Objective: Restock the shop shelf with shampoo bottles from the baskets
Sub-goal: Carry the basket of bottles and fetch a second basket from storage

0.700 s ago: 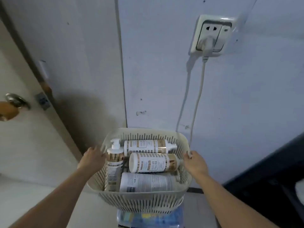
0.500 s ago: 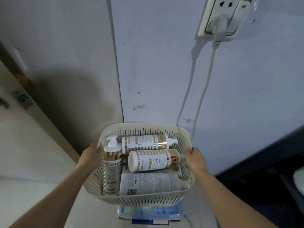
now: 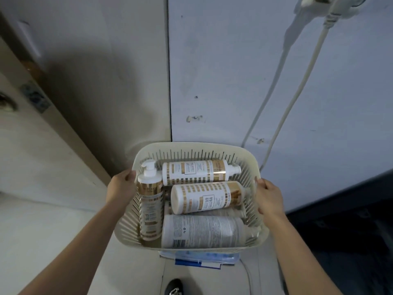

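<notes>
I hold a cream slatted plastic basket [image 3: 192,148] in front of me, off the floor. My left hand [image 3: 121,187] grips its left rim and my right hand [image 3: 269,195] grips its right rim. Inside lie several shampoo bottles: a white-and-gold pump bottle [image 3: 150,201] along the left side, two white-and-gold bottles [image 3: 196,172] [image 3: 205,196] lying crosswise, and a bottle with a grey printed label [image 3: 202,231] nearest me. No shelf is in view.
A pale wall corner [image 3: 169,81] stands straight ahead, with a white cable [image 3: 297,92] hanging from a socket at the top right. A door [image 3: 32,145] is at the left. A blue-and-white pack [image 3: 200,258] lies on the floor below the basket. Dark furniture [image 3: 350,220] is at the right.
The view has tilted down and drawn nearer, so the socket slid to the top edge. The basket stays in both hands, a little lower in view, and the floor beneath shows more.
</notes>
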